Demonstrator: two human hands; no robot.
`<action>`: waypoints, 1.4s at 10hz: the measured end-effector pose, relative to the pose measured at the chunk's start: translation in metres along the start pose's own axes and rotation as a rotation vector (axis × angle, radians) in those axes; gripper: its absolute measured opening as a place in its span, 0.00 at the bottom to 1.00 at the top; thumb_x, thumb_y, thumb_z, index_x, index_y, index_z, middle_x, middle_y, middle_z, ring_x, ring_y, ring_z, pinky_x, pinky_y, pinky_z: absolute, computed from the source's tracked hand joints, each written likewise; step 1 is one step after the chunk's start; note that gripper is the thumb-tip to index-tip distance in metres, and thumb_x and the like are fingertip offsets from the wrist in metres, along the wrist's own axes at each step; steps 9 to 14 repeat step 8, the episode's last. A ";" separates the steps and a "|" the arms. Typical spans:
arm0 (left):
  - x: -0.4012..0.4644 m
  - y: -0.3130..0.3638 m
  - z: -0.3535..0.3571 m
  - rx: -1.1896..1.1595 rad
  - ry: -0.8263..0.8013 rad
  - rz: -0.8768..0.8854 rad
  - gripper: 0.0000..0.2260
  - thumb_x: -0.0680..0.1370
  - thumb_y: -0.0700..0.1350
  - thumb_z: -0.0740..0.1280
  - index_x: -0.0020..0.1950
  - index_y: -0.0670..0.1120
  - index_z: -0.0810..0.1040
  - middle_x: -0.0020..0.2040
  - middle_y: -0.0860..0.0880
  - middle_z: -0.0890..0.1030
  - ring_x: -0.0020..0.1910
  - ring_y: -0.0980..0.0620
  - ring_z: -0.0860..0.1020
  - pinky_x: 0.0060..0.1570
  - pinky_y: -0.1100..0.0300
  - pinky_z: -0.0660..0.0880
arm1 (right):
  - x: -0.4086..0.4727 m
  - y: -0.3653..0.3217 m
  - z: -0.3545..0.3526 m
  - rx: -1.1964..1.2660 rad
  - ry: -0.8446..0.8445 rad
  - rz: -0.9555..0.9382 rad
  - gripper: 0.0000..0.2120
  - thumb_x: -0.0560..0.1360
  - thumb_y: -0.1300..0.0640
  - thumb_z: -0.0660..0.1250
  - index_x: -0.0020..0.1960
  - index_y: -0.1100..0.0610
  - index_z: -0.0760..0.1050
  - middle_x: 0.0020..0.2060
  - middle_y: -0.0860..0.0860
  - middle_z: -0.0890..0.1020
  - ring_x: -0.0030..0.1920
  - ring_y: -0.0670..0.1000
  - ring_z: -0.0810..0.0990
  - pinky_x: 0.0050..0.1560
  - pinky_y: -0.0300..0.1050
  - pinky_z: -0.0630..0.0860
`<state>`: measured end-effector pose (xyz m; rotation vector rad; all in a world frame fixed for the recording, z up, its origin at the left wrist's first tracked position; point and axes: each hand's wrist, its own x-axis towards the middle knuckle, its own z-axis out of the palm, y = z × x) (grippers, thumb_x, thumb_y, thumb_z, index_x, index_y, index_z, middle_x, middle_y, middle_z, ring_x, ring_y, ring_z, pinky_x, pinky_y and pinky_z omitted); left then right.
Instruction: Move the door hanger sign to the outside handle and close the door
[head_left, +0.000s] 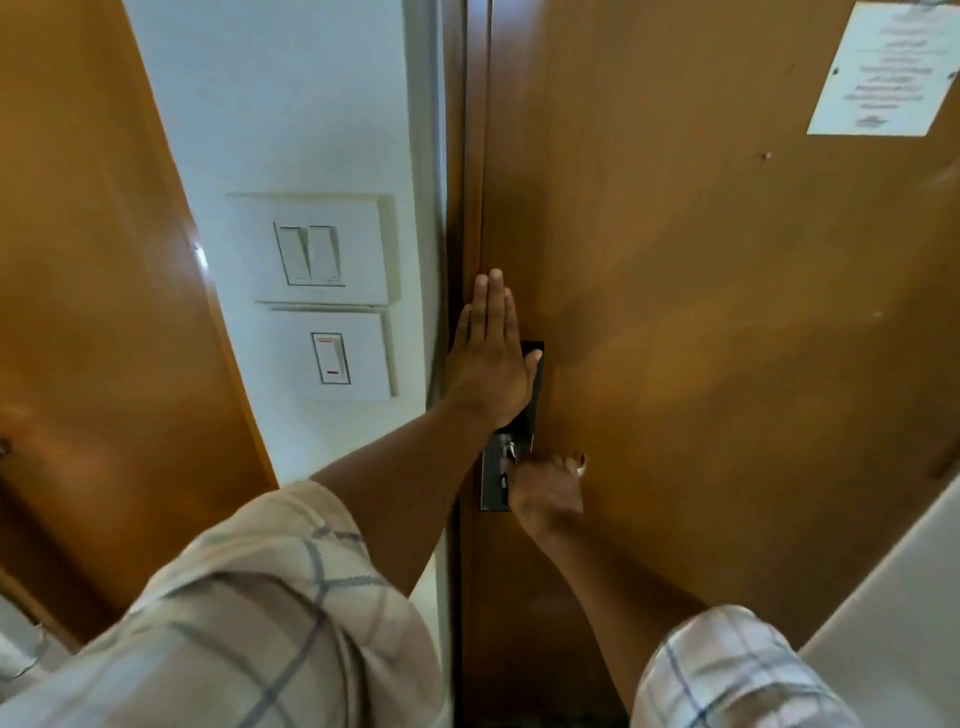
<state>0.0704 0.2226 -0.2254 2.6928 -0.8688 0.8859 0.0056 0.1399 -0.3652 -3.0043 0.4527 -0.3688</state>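
The brown wooden door (701, 312) fills the right of the view and sits against its frame (470, 182). My left hand (491, 353) lies flat, fingers together, on the door's edge over the top of the black lock plate (537, 384). Below it my right hand (545, 493) is wrapped around the metal inside handle (506, 452), which is mostly hidden under the fingers. No door hanger sign shows anywhere in view.
A white notice sheet (883, 67) is stuck on the door at top right. Two white switch plates (311, 249) (332, 358) sit on the wall strip left of the frame. Another wooden door (93, 312) stands at far left.
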 end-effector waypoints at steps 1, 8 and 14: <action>0.022 -0.001 0.023 -0.041 -0.014 -0.042 0.36 0.81 0.60 0.47 0.78 0.35 0.41 0.80 0.36 0.40 0.79 0.39 0.40 0.78 0.45 0.49 | 0.031 0.000 0.008 0.006 0.010 0.020 0.17 0.83 0.48 0.52 0.50 0.54 0.78 0.47 0.56 0.82 0.52 0.57 0.77 0.56 0.55 0.68; 0.046 -0.011 -0.001 -0.111 -0.243 -0.003 0.35 0.81 0.52 0.56 0.78 0.38 0.40 0.80 0.39 0.37 0.79 0.39 0.38 0.78 0.45 0.44 | 0.080 0.027 -0.076 0.059 0.160 -0.024 0.16 0.80 0.46 0.55 0.58 0.54 0.74 0.55 0.56 0.77 0.57 0.57 0.72 0.57 0.52 0.67; 0.046 -0.011 -0.001 -0.111 -0.243 -0.003 0.35 0.81 0.52 0.56 0.78 0.38 0.40 0.80 0.39 0.37 0.79 0.39 0.38 0.78 0.45 0.44 | 0.080 0.027 -0.076 0.059 0.160 -0.024 0.16 0.80 0.46 0.55 0.58 0.54 0.74 0.55 0.56 0.77 0.57 0.57 0.72 0.57 0.52 0.67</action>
